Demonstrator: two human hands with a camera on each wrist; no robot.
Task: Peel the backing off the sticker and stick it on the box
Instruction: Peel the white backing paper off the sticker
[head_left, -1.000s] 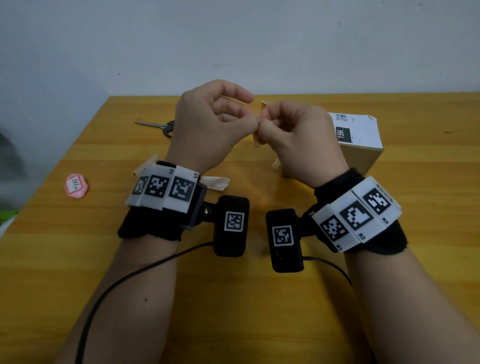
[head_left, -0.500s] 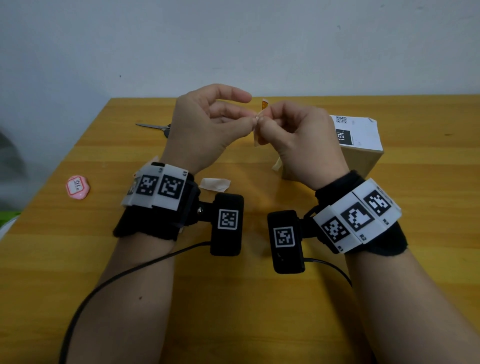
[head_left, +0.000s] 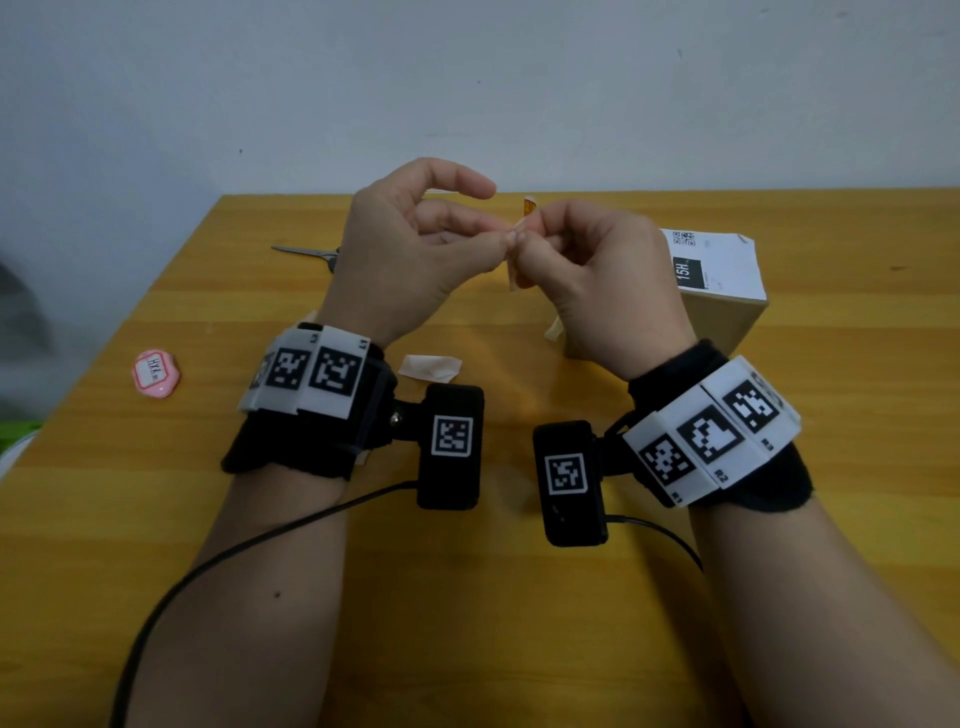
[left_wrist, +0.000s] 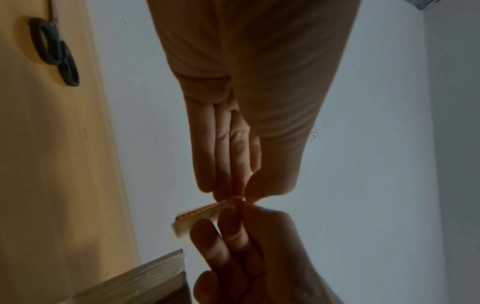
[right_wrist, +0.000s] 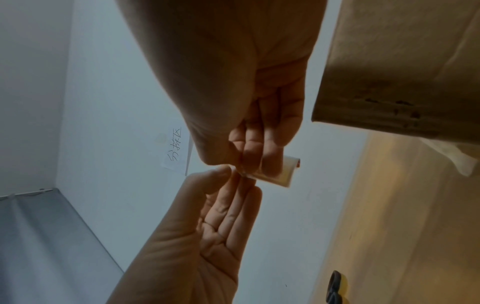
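Over the yellow worktop (head_left: 519, 623), against a pale wall, I am holding the sticker (right_wrist: 278, 173) raised, near the box (head_left: 727, 291). Right hand (head_left: 597, 280) is pinching it steady; left hand (head_left: 410, 249) is nipping its corner, probably to start the backing.

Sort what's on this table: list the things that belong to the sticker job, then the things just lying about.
Part of the job:
- sticker, pinched between left hand and right hand
- cardboard box, behind the right hand

Lying about:
- scissors, far left
- pink tag, near the left edge
- paper scrap, between the wrists
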